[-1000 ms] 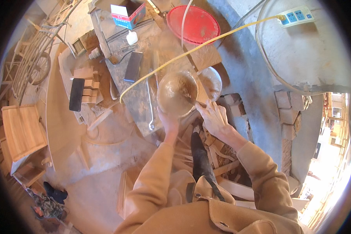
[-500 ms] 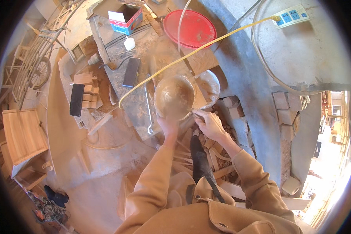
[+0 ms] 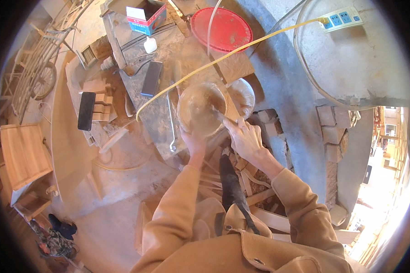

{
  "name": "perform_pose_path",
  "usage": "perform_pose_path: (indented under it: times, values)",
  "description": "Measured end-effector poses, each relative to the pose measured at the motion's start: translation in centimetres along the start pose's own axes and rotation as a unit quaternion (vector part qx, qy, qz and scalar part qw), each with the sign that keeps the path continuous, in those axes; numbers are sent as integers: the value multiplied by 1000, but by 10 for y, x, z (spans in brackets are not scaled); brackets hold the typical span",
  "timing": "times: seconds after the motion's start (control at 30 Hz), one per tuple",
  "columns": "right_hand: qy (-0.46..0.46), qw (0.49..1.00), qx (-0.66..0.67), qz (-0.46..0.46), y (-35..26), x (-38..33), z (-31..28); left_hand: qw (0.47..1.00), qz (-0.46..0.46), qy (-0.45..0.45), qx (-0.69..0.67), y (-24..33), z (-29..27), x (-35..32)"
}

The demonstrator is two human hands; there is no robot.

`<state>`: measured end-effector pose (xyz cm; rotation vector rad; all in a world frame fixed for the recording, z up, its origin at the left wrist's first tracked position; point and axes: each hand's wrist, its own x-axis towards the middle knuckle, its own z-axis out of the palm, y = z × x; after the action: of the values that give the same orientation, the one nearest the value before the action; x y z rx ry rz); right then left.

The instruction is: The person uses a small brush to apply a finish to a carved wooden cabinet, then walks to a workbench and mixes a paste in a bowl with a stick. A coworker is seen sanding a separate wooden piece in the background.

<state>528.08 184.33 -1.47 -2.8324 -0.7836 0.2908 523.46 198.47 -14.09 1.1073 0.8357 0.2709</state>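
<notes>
A round, dust-coated bowl is in front of me at the bench edge, its open side facing up. My left hand grips its near rim, the thumb along the side and the other fingers hidden below. My right hand is closed round a narrow, flat-bladed tool, index finger stretched along it. The tool's tip reaches inside the bowl; its exact kind does not show clearly. Just beyond to the right sits a second bowl, pale and partly covered by a board.
A wrench, a dark flat block and a white bottle lie on the bench. A yellow cord crosses above it to a power strip. Beyond are a red lid and a cardboard box. Wood scraps lie below.
My right hand has risen slightly, and the tool has swung from the bowl's near right rim into its inside. The left hand keeps its grip; the bowl shifts slightly left in view.
</notes>
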Motion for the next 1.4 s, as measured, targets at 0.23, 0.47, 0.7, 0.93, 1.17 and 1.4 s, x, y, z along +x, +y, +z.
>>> perform_pose_path:
  times: [0.23,0.47,0.7,0.93,1.17,1.4]
  values:
    - [-126,974,133,135,-5,-1,18,994,69,-4,89,10,0,-1]
    - [-2,973,216,84,-4,-13,9,989,64,17,130,17,1,-5]
    - [-162,982,-96,30,14,4,26,997,6,0,73,-1,-4,2]
    - [-142,976,109,122,14,12,-3,999,-7,-23,37,-12,-8,8]
    - [-128,983,-118,-57,6,-3,16,980,40,5,195,-47,-13,12]
    - [-87,993,35,77,24,11,10,999,-9,28,18,-29,-6,13]
